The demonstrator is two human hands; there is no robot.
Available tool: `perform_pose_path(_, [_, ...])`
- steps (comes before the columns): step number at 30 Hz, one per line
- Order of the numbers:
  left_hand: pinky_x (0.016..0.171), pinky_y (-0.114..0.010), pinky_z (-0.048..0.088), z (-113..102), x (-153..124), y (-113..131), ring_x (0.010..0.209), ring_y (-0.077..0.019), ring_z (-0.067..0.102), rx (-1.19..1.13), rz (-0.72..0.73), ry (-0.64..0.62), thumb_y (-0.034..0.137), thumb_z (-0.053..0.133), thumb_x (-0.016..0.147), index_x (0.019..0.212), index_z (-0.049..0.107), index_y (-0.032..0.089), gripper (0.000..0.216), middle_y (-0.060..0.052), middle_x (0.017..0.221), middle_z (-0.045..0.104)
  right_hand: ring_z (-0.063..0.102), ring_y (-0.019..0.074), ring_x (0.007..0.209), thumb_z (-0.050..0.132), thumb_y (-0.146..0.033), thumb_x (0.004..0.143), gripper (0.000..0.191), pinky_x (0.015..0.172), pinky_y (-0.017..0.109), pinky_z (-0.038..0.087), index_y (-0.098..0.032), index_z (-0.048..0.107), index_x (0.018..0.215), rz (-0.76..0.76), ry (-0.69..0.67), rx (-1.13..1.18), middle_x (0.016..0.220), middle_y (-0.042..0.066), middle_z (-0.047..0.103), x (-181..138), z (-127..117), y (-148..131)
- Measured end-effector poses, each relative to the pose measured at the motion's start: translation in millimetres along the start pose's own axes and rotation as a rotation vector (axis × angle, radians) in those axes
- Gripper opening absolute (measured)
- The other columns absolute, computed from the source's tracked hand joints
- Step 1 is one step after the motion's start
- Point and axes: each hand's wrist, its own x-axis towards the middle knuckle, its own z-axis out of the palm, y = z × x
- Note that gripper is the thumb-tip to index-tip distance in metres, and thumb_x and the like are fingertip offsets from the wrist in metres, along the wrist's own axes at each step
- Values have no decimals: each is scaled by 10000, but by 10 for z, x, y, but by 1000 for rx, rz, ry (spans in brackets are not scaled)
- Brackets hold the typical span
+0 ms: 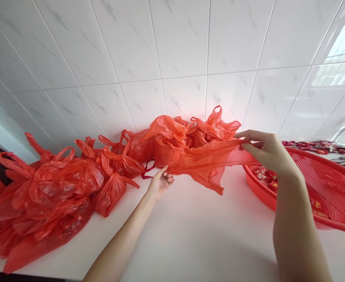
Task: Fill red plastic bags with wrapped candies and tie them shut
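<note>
A thin red plastic bag (202, 158) is stretched sideways between my two hands, above the white tabletop (190, 227). My left hand (160, 182) pinches its lower left edge between thumb and finger. At the bag's right end, my right hand (262, 149) grips the gathered plastic, thumb below the fingers. The bag looks flat and slack, with a loose corner hanging down in the middle. Right behind it stand several filled red bags (169, 135), partly hidden by it.
Tied red bags (110, 192) and a large heap of red bags (43, 207) lie at the left. A red plastic basket (331, 188) with red and gold items stands at the right. Behind it lie dark red patterned pieces (322, 147). A tiled wall (184, 47) bounds the back.
</note>
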Motion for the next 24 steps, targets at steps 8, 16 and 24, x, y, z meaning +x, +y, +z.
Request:
perform_pose_path(8, [671,-247,554,-53,21,-70,660,-122,657,-73,-4,52,126,641,801,720,625,191,105,6,718,705,628,173,659,578,-282,798,321,525,278,457,-217,743,1065,-26,70,13,916,66,690,15,48,-25])
perform_pose_path(16, [595,-249,506,-143,22,-213,619,-140,627,-59,-62,-77,417,780,736,697,644,159,294,-22,684,680,588,167,620,609,-362,809,320,523,285,453,-203,736,1055,-38,77,-16,793,46,677,46,56,21])
perform_pose_path(24, [657,-236,457,-261,117,-373,722,-138,613,183,-18,-214,269,832,664,866,738,160,248,-36,844,722,530,159,562,617,-437,797,365,515,296,455,-212,744,1055,-28,24,-130,743,38,684,56,35,10])
